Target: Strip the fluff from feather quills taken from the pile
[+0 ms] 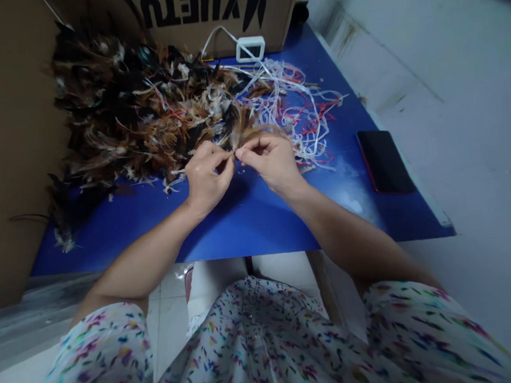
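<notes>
Both hands meet over the blue table (258, 232), just in front of a heap of feathers. A small bunch of brown feathers (243, 125) stands up from between my fingertips. My left hand (208, 174) pinches the bunch at its lower end, thumb against index finger. My right hand (275, 161) pinches at the same spot, its thumb and index finger almost touching the left fingertips. Whether a thread is at the pinch is too small to tell. Brown, black and white feathers (136, 112) lie piled behind and left of my left hand.
White and red strings (302, 106) lie tangled behind my right hand. A small white device with a dark screen (250, 49) stands against a cardboard box (210, 37). A dark phone (385, 162) lies at the table's right edge, near the wall (464, 112). Brown cardboard (11, 144) rises at the left.
</notes>
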